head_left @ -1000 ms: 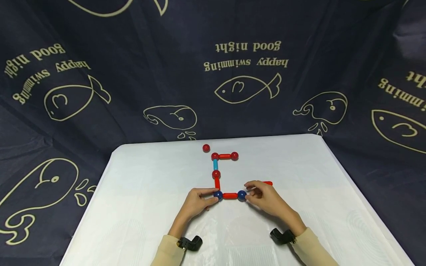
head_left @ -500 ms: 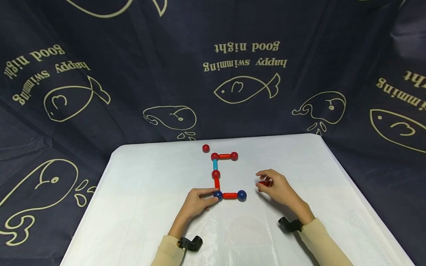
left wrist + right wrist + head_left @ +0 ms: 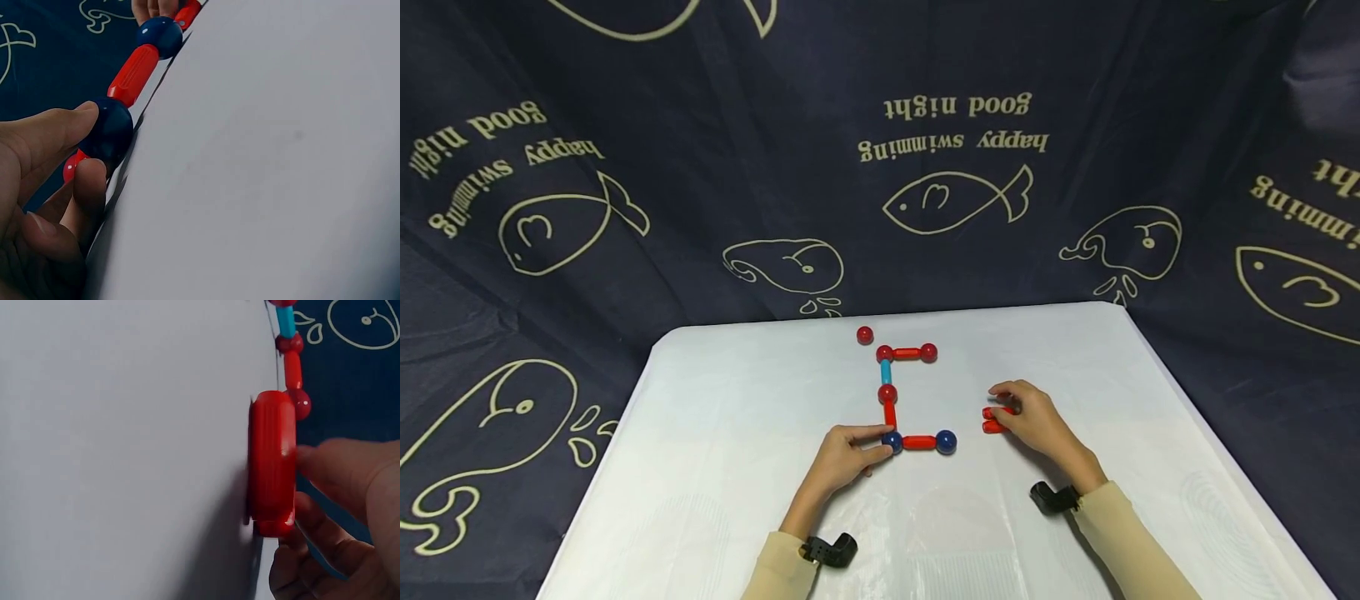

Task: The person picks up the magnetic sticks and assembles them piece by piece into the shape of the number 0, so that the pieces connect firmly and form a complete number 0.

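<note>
Your right hand (image 3: 1037,421) covers most of the two short red plastic rods (image 3: 992,419) lying side by side on the white table (image 3: 737,467); only their left ends show from the head camera, so you cannot see how far they run under the fingers. In the right wrist view one red rod (image 3: 272,461) fills the middle, its far partner hidden behind it, and your fingertips (image 3: 325,465) press against its side. The grasp is a light pinch on the rods, thumb and fingers curled round them. Their long axis runs left to right across the table, the free ends pointing toward the chain of rods and balls.

Your left hand (image 3: 844,457) pinches the dark blue ball (image 3: 892,442) at the chain's near-left corner, thumb above and forefinger below, as the left wrist view shows (image 3: 107,132). The rest of that palm is cut off at the frame edge.

From that ball a red rod (image 3: 918,442) runs right to a second dark blue ball (image 3: 946,442), which sits near the rods in your right hand but apart from them. Another red rod (image 3: 890,414) runs away from you to a red ball (image 3: 887,393), then a light blue rod (image 3: 885,372), then a red ball (image 3: 884,353), a red rod (image 3: 907,352) pointing right, and a red end ball (image 3: 928,352). A loose red ball (image 3: 865,335) lies just beyond that corner, not touching it.
</note>
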Demonstrator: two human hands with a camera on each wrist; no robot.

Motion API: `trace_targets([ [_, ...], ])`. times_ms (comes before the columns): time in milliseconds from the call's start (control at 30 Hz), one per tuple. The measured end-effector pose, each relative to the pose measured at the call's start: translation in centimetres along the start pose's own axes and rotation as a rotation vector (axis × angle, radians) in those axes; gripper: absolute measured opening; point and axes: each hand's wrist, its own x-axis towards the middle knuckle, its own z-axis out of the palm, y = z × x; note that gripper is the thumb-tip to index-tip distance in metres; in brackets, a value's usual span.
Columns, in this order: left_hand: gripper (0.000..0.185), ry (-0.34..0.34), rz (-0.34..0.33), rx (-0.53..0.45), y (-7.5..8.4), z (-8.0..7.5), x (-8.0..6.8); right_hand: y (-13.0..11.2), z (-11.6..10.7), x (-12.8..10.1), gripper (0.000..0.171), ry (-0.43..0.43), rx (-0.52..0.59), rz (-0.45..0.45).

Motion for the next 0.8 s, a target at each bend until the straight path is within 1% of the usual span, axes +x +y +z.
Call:
trace_targets([
  [100, 0.034, -0.004, -0.005, 0.004, -0.05, 0.13, -0.1, 0.25, 0.08, 0.07, 0.025, -0.014, 0.003, 0.025],
  [233, 0.033, -0.005, -0.008, 0.005, -0.14, 0.24, -0.2, 0.41, 0.09, 0.12, 0.025, -0.074, 0.002, 0.061],
  [333, 0.033, -0.002, -0.006, 0.006, -0.13, 0.23, -0.15, 0.45, 0.03, 0.32, 0.021, -0.109, 0.002, 0.072],
  [500, 0.033, 0.003, 0.001, 0.002, 0.03, 0.14, -0.02, 0.52, -0.15, 0.69, 0.017, -0.118, -0.002, 0.085],
  [800, 0.034, -0.002, -0.005, 0.004, -0.16, 0.14, -0.07, 0.64, -0.23, 0.79, 0.02, -0.128, 0.016, 0.094],
])
